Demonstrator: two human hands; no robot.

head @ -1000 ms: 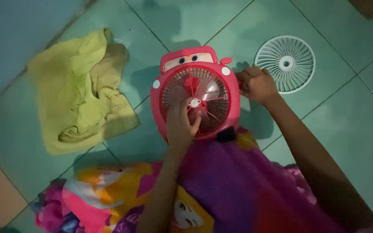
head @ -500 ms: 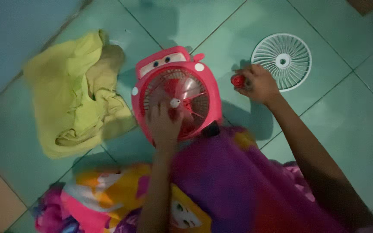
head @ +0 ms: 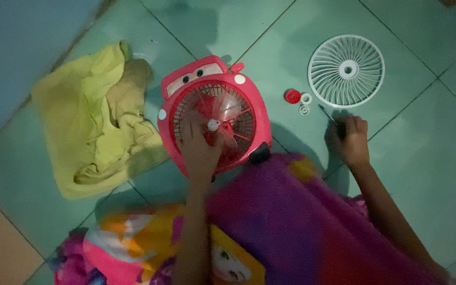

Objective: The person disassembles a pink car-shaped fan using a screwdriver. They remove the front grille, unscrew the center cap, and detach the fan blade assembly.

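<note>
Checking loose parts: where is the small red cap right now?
In the head view the small red cap lies on the floor tile, between the pink fan and the white grille, beside two white rings.

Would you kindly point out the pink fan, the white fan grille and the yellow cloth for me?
pink fan [head: 241,87]: head view, on its upper right casing.
white fan grille [head: 347,70]: head view, on its central hub.
yellow cloth [head: 91,121]: head view, on its middle folds.

It's dim in here, with a cool bluish-green cast over the tiled floor [head: 407,174]. Soft shadows fall right of the red toy fan [head: 212,119] and under the white fan grille [head: 347,71]. There's no glare. The purple cloth [head: 302,221] near the lens smears into blur, and everything looks grainy and soft.
</note>
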